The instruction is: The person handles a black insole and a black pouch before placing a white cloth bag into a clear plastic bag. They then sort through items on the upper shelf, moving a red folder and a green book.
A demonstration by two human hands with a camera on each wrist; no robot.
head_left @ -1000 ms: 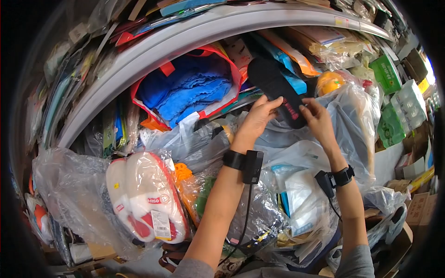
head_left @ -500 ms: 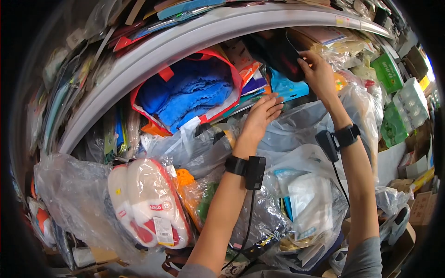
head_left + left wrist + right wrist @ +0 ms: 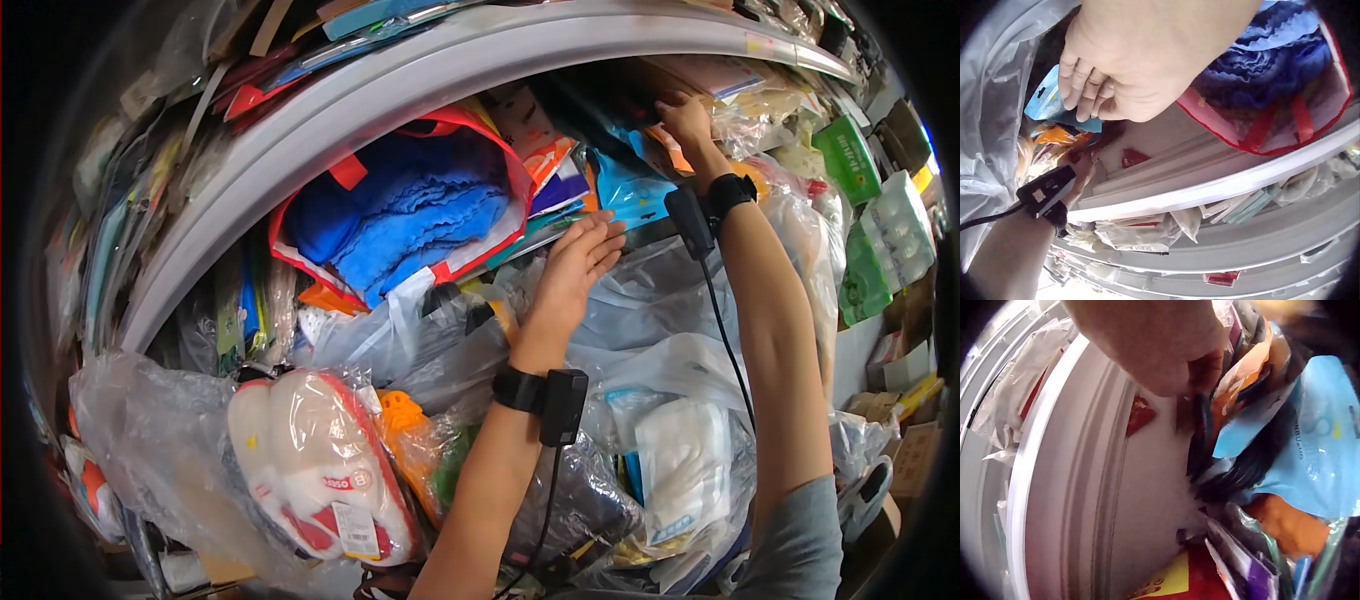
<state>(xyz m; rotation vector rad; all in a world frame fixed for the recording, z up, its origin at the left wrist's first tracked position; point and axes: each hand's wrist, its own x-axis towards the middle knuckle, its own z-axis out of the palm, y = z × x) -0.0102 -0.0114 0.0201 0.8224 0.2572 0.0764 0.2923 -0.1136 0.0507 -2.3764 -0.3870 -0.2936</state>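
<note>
In the head view, we saw two bare forearms rising from the bottom edge. The left hand (image 3: 572, 275) sloped up and rightward at centre, its fingers nearly straight, close together and holding nothing; their tips lay just below a blue packet (image 3: 632, 190), right of upper centre. The right arm ran up the right side, and the right hand (image 3: 688, 125) reached in below a pale shelf edge (image 3: 480, 50). A dark item (image 3: 578, 110) lay left of it, in shadow.

In the left wrist view, the left hand filled the top centre, fingers pointing down and left, overlapping the blue packet; we could not tell whether they touched.

In the right wrist view, the right hand entered from the top, bent fingers beside a dark strip (image 3: 1199, 434) at centre. Blur hid the fingertips, so we could not tell whether they pinched anything. The blue packet was at right.
</note>
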